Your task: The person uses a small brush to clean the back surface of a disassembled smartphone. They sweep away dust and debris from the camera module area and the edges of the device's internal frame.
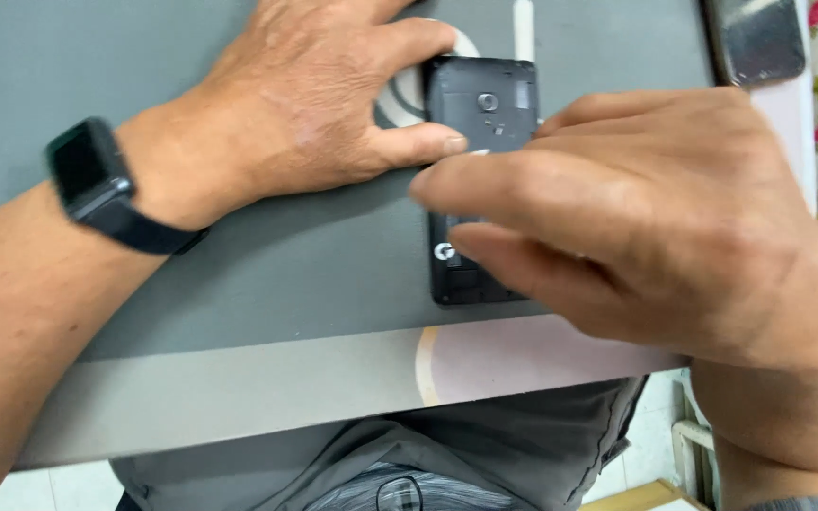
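A black phone with its back cover off lies on a grey mat, its inner frame facing up. My left hand rests on the mat at the phone's left edge, thumb and fingers pressed against its side, a dark watch on the wrist. My right hand hovers over the phone's lower half, fingers stretched leftward and touching its middle. The hand hides most of the phone's lower part, and I cannot see anything held in its fingers.
A white ring-shaped object lies under the left fingers beside the phone. A white stick-like tool lies behind the phone. Another dark device sits at the top right. The table's front edge is near my lap.
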